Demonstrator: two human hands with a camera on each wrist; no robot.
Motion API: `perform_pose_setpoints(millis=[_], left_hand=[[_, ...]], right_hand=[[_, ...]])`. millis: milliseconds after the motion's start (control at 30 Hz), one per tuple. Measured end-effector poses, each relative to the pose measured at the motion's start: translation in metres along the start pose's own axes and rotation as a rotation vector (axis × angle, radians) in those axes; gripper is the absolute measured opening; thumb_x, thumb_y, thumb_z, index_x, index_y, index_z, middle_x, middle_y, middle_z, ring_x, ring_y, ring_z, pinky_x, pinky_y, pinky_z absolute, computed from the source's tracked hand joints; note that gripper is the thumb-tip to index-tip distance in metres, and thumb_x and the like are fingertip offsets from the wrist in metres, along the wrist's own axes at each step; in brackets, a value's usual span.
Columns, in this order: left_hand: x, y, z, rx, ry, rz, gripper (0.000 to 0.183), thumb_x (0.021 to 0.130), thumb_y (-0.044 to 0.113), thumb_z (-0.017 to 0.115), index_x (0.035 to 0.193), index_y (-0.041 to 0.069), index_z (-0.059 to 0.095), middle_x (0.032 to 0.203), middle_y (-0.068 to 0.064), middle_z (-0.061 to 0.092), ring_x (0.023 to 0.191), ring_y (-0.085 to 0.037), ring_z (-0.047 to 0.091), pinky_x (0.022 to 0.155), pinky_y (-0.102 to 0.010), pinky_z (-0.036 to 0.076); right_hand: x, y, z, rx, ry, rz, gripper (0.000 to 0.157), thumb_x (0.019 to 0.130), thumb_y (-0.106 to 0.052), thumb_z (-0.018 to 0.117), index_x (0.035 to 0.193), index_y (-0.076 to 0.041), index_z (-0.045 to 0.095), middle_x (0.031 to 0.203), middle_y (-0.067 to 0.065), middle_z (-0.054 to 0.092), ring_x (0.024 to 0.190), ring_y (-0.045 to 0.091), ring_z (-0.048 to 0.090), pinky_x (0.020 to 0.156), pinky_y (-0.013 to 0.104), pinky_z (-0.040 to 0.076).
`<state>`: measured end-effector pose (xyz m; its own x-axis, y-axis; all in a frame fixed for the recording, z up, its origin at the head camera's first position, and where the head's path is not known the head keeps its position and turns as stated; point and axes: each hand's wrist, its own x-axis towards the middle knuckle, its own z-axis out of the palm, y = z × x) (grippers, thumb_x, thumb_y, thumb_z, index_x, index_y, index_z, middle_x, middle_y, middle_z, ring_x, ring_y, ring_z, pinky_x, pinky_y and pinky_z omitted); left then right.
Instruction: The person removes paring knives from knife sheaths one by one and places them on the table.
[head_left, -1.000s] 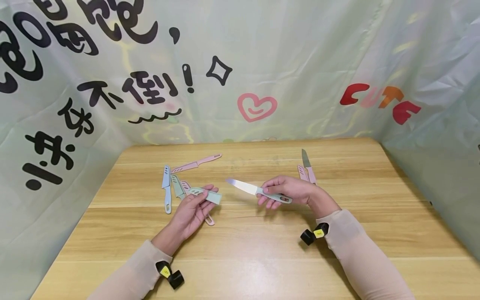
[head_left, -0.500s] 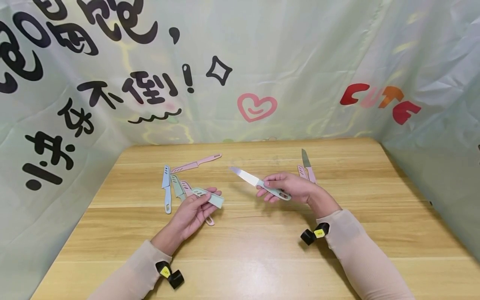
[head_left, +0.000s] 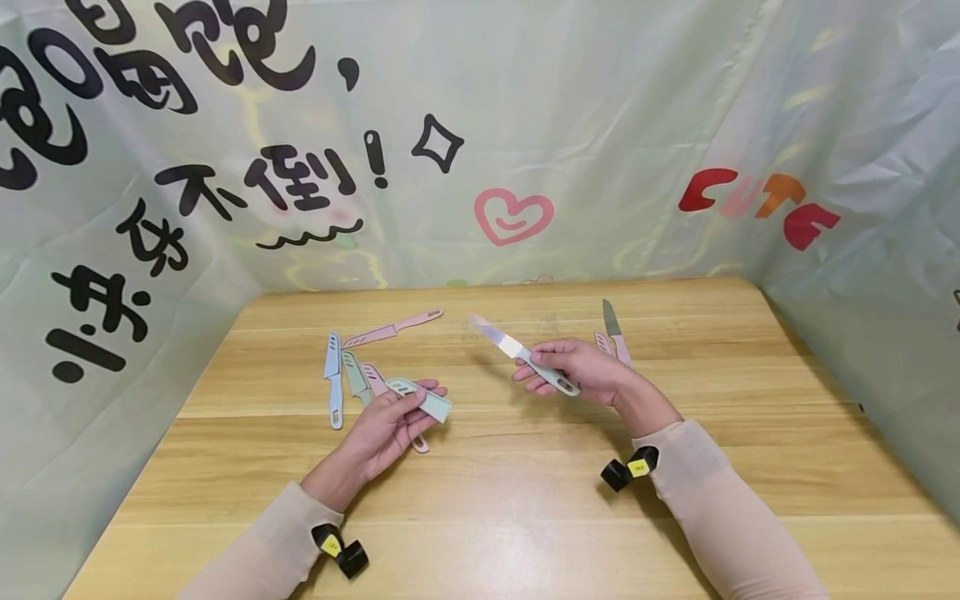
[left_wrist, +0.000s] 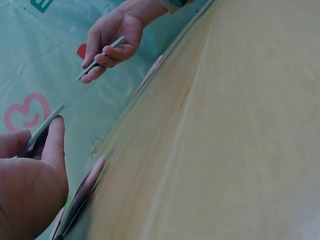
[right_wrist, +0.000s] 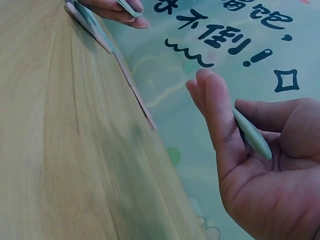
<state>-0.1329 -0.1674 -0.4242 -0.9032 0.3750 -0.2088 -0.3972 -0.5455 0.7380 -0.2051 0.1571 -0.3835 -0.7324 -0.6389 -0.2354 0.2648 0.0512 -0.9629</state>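
Note:
In the head view my left hand (head_left: 387,423) pinches a light green knife sheath (head_left: 435,406) between thumb and fingers, its open end pointing right. My right hand (head_left: 581,367) holds a knife (head_left: 553,377) by its light green handle, above the table. The bare blade (head_left: 495,335) slants up and to the left, apart from the sheath. In the right wrist view the green handle (right_wrist: 252,134) lies between thumb and fingers. The left wrist view shows the sheath (left_wrist: 45,122) edge-on in the left hand.
Left of centre on the wooden table (head_left: 510,517) lie a sheathed blue knife (head_left: 333,379), a pink knife (head_left: 393,327), a green one (head_left: 356,373) and another pink one (head_left: 372,377), partly under the left hand. Behind the right hand lie an unsheathed pink-handled knife (head_left: 617,329) and a pink sheath (head_left: 603,342).
The knife in my right hand has turned so its tip points higher and further back. My left hand has tilted the sheath slightly, its open end moving a little right and down.

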Motion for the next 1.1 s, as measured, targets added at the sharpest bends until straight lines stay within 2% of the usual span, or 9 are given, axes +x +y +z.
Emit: perform_pose_setpoints(millis=[167,367,500,700,867,1100], left_hand=[[-0.0005,-0.0004,-0.0003,0.010,-0.001,-0.006,0.031,0.103,0.007,0.048,0.130,-0.007,0.047,0.121,-0.017,0.065,0.114,-0.028,0.062,0.100,-0.035,0.046],[-0.0007,-0.0011,-0.0013,0.019,-0.017,-0.003,0.030,0.103,0.008,0.050,0.129,-0.007,0.048,0.121,-0.017,0.065,0.114,-0.028,0.062,0.100,-0.034,0.046],[0.0002,-0.0021,-0.0025,0.012,-0.025,-0.005,0.033,0.103,0.008,0.050,0.131,-0.008,0.046,0.121,-0.017,0.065,0.115,-0.029,0.062,0.101,-0.035,0.045],[0.0011,-0.0034,-0.0041,0.009,-0.014,-0.015,0.036,0.103,0.008,0.049,0.134,-0.009,0.043,0.122,-0.018,0.064,0.115,-0.029,0.061,0.101,-0.035,0.046],[0.0017,-0.0028,-0.0036,0.026,-0.009,-0.022,0.039,0.103,0.009,0.050,0.136,-0.010,0.041,0.124,-0.019,0.063,0.115,-0.029,0.061,0.101,-0.035,0.046],[0.0051,0.0012,-0.0022,0.084,-0.020,-0.049,0.039,0.103,0.010,0.050,0.135,-0.011,0.041,0.129,-0.021,0.059,0.114,-0.028,0.062,0.099,-0.034,0.047]], right_hand=[[-0.0002,-0.0015,-0.0003,0.023,0.005,-0.020,0.042,0.106,-0.013,0.041,0.133,0.020,0.039,0.114,0.019,0.066,0.100,0.031,0.066,0.089,0.039,0.056],[-0.0012,-0.0042,0.0004,0.046,0.020,-0.029,0.037,0.106,-0.013,0.042,0.130,0.015,0.044,0.115,0.020,0.066,0.100,0.032,0.066,0.091,0.041,0.055],[-0.0015,-0.0037,-0.0003,0.053,0.028,-0.031,0.040,0.106,-0.014,0.042,0.132,0.016,0.040,0.116,0.020,0.066,0.103,0.034,0.065,0.089,0.039,0.056],[-0.0019,-0.0028,-0.0005,0.048,0.050,-0.029,0.043,0.106,-0.014,0.042,0.134,0.018,0.036,0.116,0.020,0.065,0.102,0.031,0.066,0.087,0.036,0.057],[-0.0010,-0.0024,0.0000,0.043,0.068,-0.028,0.041,0.106,-0.013,0.040,0.133,0.018,0.038,0.118,0.021,0.064,0.099,0.026,0.067,0.095,0.043,0.052],[0.0005,-0.0013,-0.0007,0.068,0.082,-0.038,0.040,0.107,-0.013,0.039,0.133,0.017,0.038,0.117,0.021,0.063,0.095,0.022,0.067,0.087,0.033,0.057]])
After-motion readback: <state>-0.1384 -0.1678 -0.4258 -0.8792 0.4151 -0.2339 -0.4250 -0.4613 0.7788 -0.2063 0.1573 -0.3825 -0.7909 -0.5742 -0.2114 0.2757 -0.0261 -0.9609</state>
